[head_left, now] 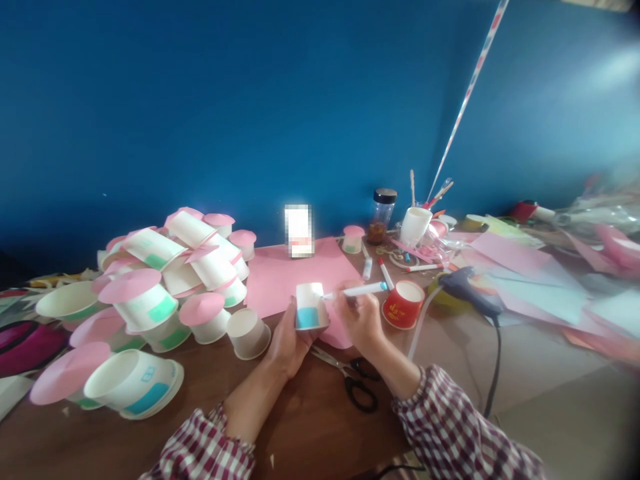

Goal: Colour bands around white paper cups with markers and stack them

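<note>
My left hand (295,341) is closed around a white paper cup (310,307) that has a blue patch on its side. In my right hand (361,317) is a white marker pen (357,291) with a light blue end, gripped like a writing tool. Its tip is at the right side of the cup; whether it touches, I cannot tell. Under and behind both hands lies a sheet of pink paper (280,273). Scissors with black handles (360,393) rest on the table just below my wrists.
Paper cups with pink paper discs (135,290) are heaped at the left. On the right are a red paper cup (404,305), a glue gun (470,290) with its cord, and loose paper sheets (525,273). A dark-lidded jar (383,217) stands near the blue wall.
</note>
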`<state>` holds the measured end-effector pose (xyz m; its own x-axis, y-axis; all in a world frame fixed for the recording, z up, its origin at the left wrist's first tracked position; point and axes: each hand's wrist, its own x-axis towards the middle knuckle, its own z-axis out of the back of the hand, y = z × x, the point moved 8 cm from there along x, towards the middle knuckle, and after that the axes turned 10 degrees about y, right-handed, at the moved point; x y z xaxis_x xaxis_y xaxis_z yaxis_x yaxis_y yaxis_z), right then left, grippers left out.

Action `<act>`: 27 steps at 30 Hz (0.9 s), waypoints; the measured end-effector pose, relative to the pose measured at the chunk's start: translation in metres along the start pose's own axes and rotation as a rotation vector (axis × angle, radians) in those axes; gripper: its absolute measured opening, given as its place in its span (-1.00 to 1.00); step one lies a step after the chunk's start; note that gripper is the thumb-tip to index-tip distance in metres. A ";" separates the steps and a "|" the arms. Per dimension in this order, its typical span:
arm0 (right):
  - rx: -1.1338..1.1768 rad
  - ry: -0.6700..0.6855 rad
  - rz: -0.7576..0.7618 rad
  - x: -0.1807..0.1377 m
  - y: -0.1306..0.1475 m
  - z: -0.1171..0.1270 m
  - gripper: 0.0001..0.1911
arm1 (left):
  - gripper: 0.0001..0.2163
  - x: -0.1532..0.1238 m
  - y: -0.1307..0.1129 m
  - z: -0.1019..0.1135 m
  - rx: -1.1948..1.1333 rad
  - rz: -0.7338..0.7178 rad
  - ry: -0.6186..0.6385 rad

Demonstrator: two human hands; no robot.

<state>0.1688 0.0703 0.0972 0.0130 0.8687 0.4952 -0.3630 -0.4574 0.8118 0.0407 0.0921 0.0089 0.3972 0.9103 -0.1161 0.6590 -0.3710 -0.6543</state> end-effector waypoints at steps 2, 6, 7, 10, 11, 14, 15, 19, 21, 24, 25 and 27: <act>-0.006 0.003 0.009 0.000 0.001 -0.001 -0.90 | -0.64 0.000 0.000 0.000 -0.009 -0.003 0.003; 0.008 -0.039 -0.005 -0.001 -0.003 0.001 -0.89 | -0.64 0.001 0.000 0.001 -0.012 -0.005 0.000; 0.019 -0.053 -0.010 -0.002 -0.004 0.002 -0.89 | -0.63 0.001 0.001 0.001 -0.010 -0.003 0.001; 0.052 -0.036 -0.008 -0.004 -0.006 -0.002 -0.87 | -0.63 0.001 0.001 0.000 -0.007 -0.010 0.016; 0.062 -0.020 -0.004 -0.004 -0.007 -0.004 -0.86 | -0.63 0.001 0.001 0.000 -0.004 -0.015 0.022; 0.078 0.016 0.009 -0.005 -0.007 -0.008 -0.84 | -0.62 0.001 0.002 -0.002 0.005 -0.017 0.038; 0.080 0.018 0.009 -0.005 -0.007 -0.009 -0.84 | -0.61 0.001 0.002 -0.002 0.007 -0.014 0.042; 0.072 0.010 -0.003 -0.005 -0.008 -0.008 -0.84 | -0.61 0.001 0.002 -0.002 0.013 -0.020 0.050; 0.059 0.008 0.001 -0.005 -0.007 -0.008 -0.84 | -0.61 0.001 0.002 -0.002 0.015 -0.018 0.049; 0.026 0.005 0.013 -0.004 -0.004 -0.007 -0.84 | -0.61 0.001 0.002 -0.002 0.018 -0.013 0.039; 0.015 0.003 0.013 -0.004 -0.003 -0.007 -0.84 | -0.61 0.001 0.002 -0.001 0.019 -0.012 0.036; -0.003 -0.009 0.003 -0.004 -0.004 -0.006 -0.84 | -0.62 0.001 0.002 -0.001 0.021 -0.015 0.030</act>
<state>0.1652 0.0696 0.0899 0.0203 0.8657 0.5002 -0.3656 -0.4592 0.8096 0.0429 0.0918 0.0082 0.4064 0.9098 -0.0837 0.6520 -0.3530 -0.6711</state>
